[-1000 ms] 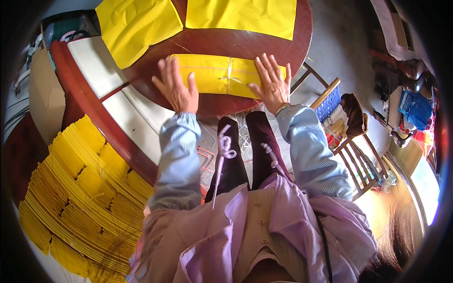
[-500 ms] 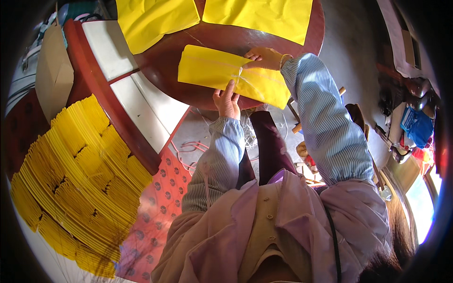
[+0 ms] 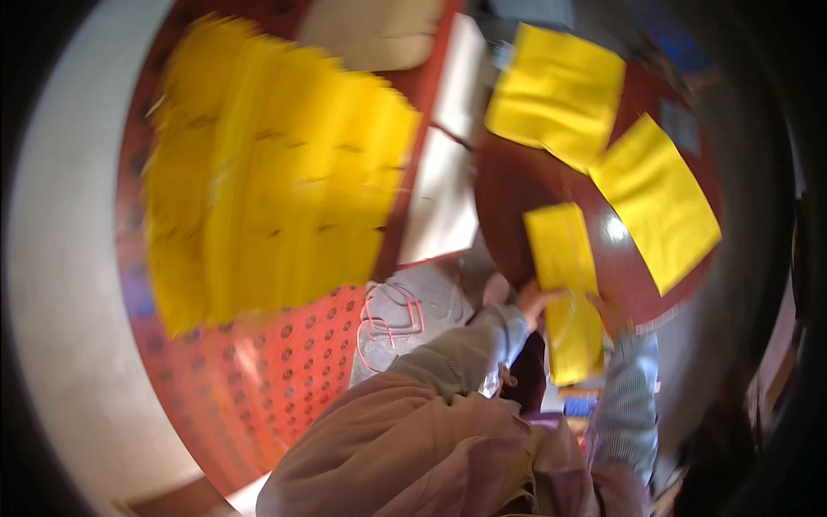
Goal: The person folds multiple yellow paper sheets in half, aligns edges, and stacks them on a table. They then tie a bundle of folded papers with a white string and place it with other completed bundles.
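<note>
A long folded yellow bundle (image 3: 568, 254) lies partly on the round dark-red table, its near end sticking out past the table's edge toward me. The left side of the bundle is gripped by my left hand (image 3: 536, 302), the thumb lying across its top. My right hand (image 3: 612, 314) is at the bundle's right edge, near its middle; its fingers are blurred and partly hidden. Two wider yellow sheets lie on the table beyond: one yellow sheet (image 3: 560, 90) at the far side, another yellow sheet (image 3: 659, 202) on the right. The whole view is smeared by motion.
To the left, many stacked yellow bundles (image 3: 276, 172) cover a red patterned surface (image 3: 301, 370). White panels (image 3: 439, 207) with a red frame stand between them and the round table (image 3: 504, 189). A tan cardboard piece (image 3: 379, 30) is at the back. Pinkish cord (image 3: 388, 314) lies on the floor.
My view has turned left, so the stacked bundles now sit higher and nearer the middle. My right hand has moved from the bundle's far edge and tie to its right edge.
</note>
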A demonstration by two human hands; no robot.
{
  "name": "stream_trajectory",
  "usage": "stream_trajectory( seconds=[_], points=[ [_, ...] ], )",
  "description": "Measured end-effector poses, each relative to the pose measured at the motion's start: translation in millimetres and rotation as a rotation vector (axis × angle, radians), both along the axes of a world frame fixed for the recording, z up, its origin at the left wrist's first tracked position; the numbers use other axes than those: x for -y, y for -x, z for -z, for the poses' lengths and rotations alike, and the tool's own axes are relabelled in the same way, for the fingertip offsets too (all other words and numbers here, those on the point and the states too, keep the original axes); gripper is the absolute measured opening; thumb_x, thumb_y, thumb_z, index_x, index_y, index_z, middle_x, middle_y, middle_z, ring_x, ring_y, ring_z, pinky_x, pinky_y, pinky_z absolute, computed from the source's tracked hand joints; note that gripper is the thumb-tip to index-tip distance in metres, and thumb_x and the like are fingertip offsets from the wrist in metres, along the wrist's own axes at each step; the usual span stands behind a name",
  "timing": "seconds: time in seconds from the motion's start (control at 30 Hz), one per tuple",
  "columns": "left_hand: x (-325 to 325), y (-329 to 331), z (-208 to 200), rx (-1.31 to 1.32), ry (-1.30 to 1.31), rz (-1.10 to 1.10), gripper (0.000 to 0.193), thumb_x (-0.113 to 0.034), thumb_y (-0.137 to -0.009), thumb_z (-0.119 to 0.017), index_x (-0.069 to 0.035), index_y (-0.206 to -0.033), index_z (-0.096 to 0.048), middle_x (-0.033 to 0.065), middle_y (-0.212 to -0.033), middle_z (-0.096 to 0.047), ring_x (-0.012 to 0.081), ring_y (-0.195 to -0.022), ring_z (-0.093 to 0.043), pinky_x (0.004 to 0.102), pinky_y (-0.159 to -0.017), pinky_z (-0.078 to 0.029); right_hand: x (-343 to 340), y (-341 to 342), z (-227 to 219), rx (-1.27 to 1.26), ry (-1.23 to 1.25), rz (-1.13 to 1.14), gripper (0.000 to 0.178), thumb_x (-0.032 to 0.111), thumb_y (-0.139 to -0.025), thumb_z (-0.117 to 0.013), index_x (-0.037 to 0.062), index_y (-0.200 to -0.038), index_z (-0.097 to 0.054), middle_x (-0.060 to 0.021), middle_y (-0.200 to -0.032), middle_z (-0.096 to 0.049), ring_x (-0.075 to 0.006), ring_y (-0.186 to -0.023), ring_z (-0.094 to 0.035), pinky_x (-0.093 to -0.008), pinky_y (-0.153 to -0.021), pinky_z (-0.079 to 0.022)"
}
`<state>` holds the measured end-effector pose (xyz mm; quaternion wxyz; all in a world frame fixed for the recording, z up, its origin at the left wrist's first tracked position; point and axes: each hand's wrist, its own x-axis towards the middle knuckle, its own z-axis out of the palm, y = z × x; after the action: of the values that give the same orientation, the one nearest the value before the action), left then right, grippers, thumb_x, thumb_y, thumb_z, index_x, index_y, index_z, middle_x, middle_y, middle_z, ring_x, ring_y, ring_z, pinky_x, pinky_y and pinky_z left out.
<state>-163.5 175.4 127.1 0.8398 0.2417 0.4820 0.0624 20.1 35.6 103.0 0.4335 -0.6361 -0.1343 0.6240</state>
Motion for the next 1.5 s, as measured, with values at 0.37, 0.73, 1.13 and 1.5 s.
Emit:
stream_trajectory(
  seconds=[0.37,0.73,1.13,1.5],
  points=[
    [40.4,-51.4,-106.9,0.146,-0.02,0.186,0.086,-0.031,-0.077,-0.094,-0.013,-0.149,-0.05,0.0107,-0.135,-0.069,0.0289,-0.115,-0.071,0.0515,-0.095,-0.057,72.1,-43.2,-127.6,-0.177,-0.193,0.194,0.052,0.018,-0.106,-0.06,0.003,-0.154,-0.047,-0.011,-0.144,-0.063,-0.0232,-0.127,-0.064,-0.0377,-0.108,-0.053],
    [-49.4,-58.8,-323.2,0.407,-0.736,0.339,0.125,-0.038,-0.078,-0.093,0.001,-0.166,-0.013,0.0231,-0.156,-0.043,0.0367,-0.144,-0.045,0.0433,-0.123,-0.034,-48.2,-89.8,-310.8,-0.418,-0.52,0.154,0.066,0.053,-0.109,-0.051,0.0079,-0.156,-0.044,-0.0176,-0.148,-0.06,-0.0335,-0.129,-0.064,-0.0487,-0.108,-0.056],
    [-199.9,181.3,-551.5,0.374,-1.298,-0.009,0.119,-0.028,-0.079,-0.091,0.0,-0.166,-0.015,0.0214,-0.158,-0.041,0.0305,-0.146,-0.044,0.0411,-0.119,-0.039,-305.1,87.7,-566.5,-0.625,-0.829,-0.2,0.065,0.055,-0.111,-0.047,0.0132,-0.161,-0.042,-0.0107,-0.16,-0.053,-0.0286,-0.143,-0.055,-0.0461,-0.12,-0.045],
    [-399.8,414.1,-585.1,0.199,-0.96,-0.103,0.061,-0.025,-0.102,-0.069,-0.005,-0.155,-0.045,0.007,-0.146,-0.06,0.0201,-0.135,-0.059,0.0392,-0.112,-0.052,-540.9,303.8,-567.6,-0.281,-0.826,-0.104,0.058,0.035,-0.093,-0.084,0.0111,-0.14,-0.061,-0.0053,-0.132,-0.069,-0.0227,-0.123,-0.065,-0.0442,-0.107,-0.054]
  ],
)
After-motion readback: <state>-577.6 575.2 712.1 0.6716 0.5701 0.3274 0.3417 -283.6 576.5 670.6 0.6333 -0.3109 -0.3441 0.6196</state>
